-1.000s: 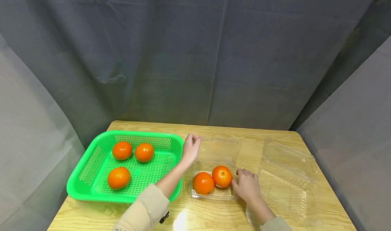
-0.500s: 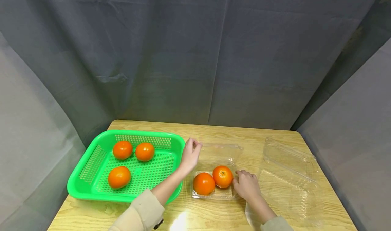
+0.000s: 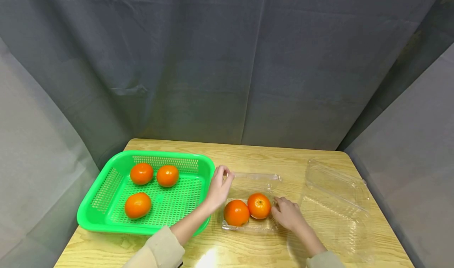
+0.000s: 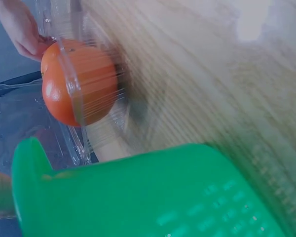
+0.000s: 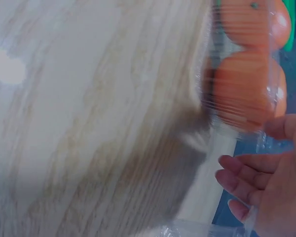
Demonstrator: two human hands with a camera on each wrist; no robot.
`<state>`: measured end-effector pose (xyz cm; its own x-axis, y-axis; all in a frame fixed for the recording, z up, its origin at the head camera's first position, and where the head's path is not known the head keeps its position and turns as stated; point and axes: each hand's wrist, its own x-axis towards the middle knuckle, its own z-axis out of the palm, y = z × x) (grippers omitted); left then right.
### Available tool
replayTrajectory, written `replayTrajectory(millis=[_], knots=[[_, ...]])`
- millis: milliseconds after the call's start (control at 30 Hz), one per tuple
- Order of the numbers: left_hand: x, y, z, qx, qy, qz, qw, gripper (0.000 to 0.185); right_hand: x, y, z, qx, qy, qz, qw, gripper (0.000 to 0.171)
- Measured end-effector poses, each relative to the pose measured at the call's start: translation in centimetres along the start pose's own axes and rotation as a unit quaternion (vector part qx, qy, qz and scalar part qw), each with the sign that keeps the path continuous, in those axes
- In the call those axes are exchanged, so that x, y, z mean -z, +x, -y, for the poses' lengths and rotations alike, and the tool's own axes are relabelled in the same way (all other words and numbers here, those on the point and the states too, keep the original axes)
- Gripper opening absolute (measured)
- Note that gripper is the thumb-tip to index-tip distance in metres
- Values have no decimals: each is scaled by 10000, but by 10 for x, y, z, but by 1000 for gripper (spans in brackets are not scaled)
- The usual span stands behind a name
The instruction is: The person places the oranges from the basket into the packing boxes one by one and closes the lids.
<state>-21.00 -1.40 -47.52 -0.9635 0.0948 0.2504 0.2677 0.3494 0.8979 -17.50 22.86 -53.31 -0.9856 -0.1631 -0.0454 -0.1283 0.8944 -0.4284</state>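
Observation:
A hinged clear plastic clamshell box (image 3: pixel 248 228) stands on the table with two oranges (image 3: pixel 236 213) side by side in its base. My left hand (image 3: pixel 220 187) pinches the left end of its raised lid (image 3: pixel 258 177) between thumb and fingers. On the box's right side is my right hand (image 3: pixel 287 213). The right wrist view shows its thumb at the rim beside an orange (image 5: pixel 249 91), while the other fingers bend loosely outside the wall, apart from the thumb. In the left wrist view, the basket's corner hides most of my left hand.
A green plastic basket (image 3: pixel 142 231) holding three more oranges (image 3: pixel 138 205) stands left of the box, under my left forearm. Another clear box (image 3: pixel 337 205) lies spread out on the right. Grey cloth (image 3: pixel 198 63) hangs behind the wooden table (image 3: pixel 234 252).
My left hand has moved down and slightly toward me, and the lid has tilted forward with it. The right hand stays at the box's side, nearly still. The oranges have not moved noticeably.

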Motion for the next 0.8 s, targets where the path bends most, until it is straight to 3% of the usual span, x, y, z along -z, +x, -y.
replayTrajectory(millis=[167, 267, 333, 500, 600, 800], knots=[[1, -9, 2, -203, 128, 30, 9997, 18, 12, -4, 2, -36, 474, -149, 9988, 46], [2, -15, 4, -280, 165, 68, 9994, 20, 21, -7, 6, -94, 1041, -380, 9938, 45], [2, -19, 5, -326, 191, 94, 9992, 20, 27, -8, 9, -148, 1555, -640, 9856, 40], [2, -30, 8, -453, 332, 126, 9983, 25, 40, -14, 16, -123, 2740, -1197, 9542, 35], [2, -35, 9, -623, 431, 91, 9971, 26, 43, -18, 21, 19, 3020, -1306, 9443, 43], [0, -46, 14, -854, 510, 56, 9950, 22, 34, -27, 26, 30, 3032, -1322, 9437, 43]])
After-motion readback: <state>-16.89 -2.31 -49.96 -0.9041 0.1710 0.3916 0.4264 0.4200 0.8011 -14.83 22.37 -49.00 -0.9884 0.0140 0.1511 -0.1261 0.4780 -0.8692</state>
